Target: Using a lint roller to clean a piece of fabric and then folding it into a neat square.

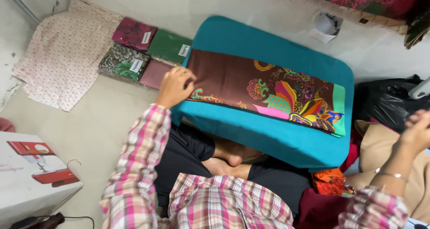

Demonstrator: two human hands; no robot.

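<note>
On the far-left floor lie four clear-wrapped fabric packets [145, 52], set two by two: maroon, green, grey-green print and pink, three with small white rectangular labels visible. One white carton [31, 175] with a red machine picture stands near left. One folded brown cloth [233, 83] with a bright paisley border lies flat on the teal padded worktop [268, 135]. Left hand [175, 86] rests on its left edge, fingers curled together, pressing. Right hand [416, 130] is raised at right; finger state cannot be told.
</note>
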